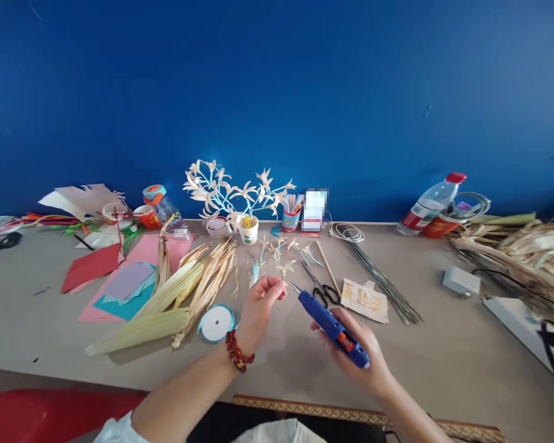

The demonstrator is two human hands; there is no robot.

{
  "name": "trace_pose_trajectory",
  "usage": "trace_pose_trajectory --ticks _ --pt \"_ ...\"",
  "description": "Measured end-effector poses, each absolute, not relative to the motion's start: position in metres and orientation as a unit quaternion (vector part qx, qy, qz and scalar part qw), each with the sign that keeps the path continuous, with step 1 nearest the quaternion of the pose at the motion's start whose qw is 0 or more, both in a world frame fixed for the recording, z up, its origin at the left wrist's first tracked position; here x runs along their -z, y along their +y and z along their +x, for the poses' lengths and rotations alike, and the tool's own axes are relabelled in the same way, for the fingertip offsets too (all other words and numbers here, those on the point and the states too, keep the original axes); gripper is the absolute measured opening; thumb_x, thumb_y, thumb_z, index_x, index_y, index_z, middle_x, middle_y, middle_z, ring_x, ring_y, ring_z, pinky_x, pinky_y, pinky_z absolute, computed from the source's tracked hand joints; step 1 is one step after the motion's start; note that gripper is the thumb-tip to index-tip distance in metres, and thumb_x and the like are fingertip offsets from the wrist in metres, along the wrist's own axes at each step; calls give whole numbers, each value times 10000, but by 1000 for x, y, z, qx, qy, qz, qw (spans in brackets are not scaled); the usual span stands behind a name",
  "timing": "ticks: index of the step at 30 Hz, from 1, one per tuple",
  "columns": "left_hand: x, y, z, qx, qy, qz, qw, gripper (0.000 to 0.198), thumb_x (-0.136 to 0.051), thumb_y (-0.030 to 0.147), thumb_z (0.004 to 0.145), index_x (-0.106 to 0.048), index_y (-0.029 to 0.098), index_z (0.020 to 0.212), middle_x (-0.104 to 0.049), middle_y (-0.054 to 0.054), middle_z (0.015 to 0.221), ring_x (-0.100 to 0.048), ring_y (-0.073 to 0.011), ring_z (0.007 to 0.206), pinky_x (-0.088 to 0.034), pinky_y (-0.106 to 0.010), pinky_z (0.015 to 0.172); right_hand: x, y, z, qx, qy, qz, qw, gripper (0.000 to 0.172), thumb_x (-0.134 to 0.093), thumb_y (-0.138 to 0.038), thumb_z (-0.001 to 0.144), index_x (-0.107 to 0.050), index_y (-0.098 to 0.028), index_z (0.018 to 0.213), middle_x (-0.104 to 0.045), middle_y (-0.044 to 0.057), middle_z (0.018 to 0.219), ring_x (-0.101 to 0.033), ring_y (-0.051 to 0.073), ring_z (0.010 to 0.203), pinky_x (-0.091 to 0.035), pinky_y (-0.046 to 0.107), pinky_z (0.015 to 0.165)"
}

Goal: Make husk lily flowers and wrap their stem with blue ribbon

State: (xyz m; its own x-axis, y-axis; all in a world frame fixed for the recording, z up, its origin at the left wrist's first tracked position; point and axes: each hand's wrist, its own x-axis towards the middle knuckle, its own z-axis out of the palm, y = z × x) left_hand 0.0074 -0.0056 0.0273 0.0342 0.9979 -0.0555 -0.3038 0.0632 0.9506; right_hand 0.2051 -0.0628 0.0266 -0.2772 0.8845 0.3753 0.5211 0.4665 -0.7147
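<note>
My left hand (262, 301), wearing a red bead bracelet (238, 352), is closed in a pinch. A small pale husk flower (285, 268) shows just above its fingertips, apparently held by the stem, which the fingers mostly hide. My right hand (357, 344) is wrapped round a blue hot glue gun (325, 320), whose metal nozzle points up and left, close to my left fingertips. Behind them several small husk flowers (277, 246) with pale blue stems lie on the table. Black-handled scissors (325, 292) lie beyond the gun, partly covered by it.
A paper cup (248, 231) holds a branching flower arrangement (240, 191). Left are corn husks (166, 292), a ribbon roll (216, 322) and coloured paper (92, 269). Right are thin wires (385, 284), stained cardboard (364, 300), a bottle (431, 203), a white adapter (461, 281) and dry husks (512, 246).
</note>
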Motion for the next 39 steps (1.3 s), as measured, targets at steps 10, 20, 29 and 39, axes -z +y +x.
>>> trace_pose_trajectory --ticks 10,20,29,39 --pt "-26 -7 1 -544 381 397 633 167 -658 326 820 -617 183 744 -570 -4 737 -522 -146 770 -407 -290 816 -34 -50 197 -223 -773 -468 364 52 -533 -269 842 -515 -230 870 -624 11 666 -571 164 545 -448 261 531" --pt "-25 -8 -5 -545 349 387 657 174 -665 347 826 -647 184 771 -584 -19 767 -528 -152 786 -416 -300 840 -26 -47 198 -242 -774 -457 366 75 -535 -298 840 -493 -237 854 -610 7 668 -544 161 535 -426 268 532" --pt "-26 -11 -5 -538 344 386 665 177 -689 350 814 -643 185 769 -587 -17 772 -532 -153 787 -417 -306 847 -29 -50 198 -253 -764 -468 366 71 -543 -280 826 -486 -240 840 -607 -2 669 -532 157 538 -412 264 533" --pt "-27 -11 -5 -536 333 382 675 166 -689 342 820 -643 191 772 -584 -4 759 -524 -143 786 -406 -289 846 -28 -52 199 -230 -767 -478 361 61 -532 -280 810 -490 -235 805 -584 -4 641 -523 159 541 -409 264 528"
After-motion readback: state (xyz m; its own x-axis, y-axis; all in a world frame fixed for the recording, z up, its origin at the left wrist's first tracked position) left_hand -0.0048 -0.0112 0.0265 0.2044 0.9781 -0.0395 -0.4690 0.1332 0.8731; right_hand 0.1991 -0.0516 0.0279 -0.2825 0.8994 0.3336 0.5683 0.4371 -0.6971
